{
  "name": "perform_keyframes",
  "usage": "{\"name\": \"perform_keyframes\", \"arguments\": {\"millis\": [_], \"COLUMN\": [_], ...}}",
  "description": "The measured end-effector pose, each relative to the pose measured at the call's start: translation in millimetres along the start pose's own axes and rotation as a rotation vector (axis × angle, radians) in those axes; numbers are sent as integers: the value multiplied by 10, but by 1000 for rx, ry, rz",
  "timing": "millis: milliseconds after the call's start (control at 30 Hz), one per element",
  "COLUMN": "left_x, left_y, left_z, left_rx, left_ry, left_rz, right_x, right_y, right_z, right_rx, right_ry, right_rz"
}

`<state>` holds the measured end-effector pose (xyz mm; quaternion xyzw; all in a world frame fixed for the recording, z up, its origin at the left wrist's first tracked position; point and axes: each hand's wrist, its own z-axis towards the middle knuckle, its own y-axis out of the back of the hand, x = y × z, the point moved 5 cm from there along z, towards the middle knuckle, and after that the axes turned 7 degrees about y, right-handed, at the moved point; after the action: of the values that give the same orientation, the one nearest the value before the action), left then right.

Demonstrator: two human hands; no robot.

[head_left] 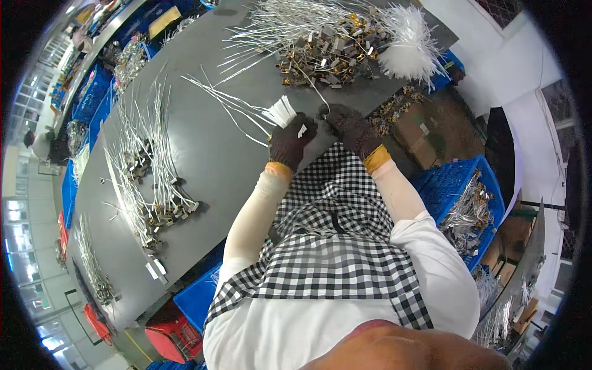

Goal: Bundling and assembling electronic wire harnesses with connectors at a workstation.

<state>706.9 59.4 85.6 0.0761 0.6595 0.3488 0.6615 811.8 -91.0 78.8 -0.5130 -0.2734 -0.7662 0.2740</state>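
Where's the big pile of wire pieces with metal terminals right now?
In the head view, the pile lies at the far edge of the grey table, up and slightly right of both gloved hands, beside the white fluffy bundle.

Dark knitted cloth gloves point(293, 142) with yellow cuffs meet thin glossy white plastic-coated wires point(240, 111) on a smooth matt grey tabletop point(203, 166), beside a black-and-white checked cloth apron point(327, 246).

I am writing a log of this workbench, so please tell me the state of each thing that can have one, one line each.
Left hand: gloved, closed on a small bundle of white wires.
Right hand: gloved, pinching one wire end.
Far wire pile: loose, tangled heap.
Sorted wires: laid out in rows on the grey table.
Blue crate: holds wires, partly full.
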Motion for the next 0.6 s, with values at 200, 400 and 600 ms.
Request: {"name": "perform_keyframes", "arguments": {"millis": [200,400,600], "left_x": [3,156,310], "left_y": [-359,-815,-697], "left_z": [246,381,627], "left_rx": [86,120,130], "left_ry": [37,-96,-49], "left_rz": [172,137,-316], "right_x": [3,220,557], "right_y": [34,374,899], "right_z": [-543,-1927,-3314], "right_rx": [114,276,434], "right_ry": [-405,19,-272], "right_rz": [-199,-512,-727]}}
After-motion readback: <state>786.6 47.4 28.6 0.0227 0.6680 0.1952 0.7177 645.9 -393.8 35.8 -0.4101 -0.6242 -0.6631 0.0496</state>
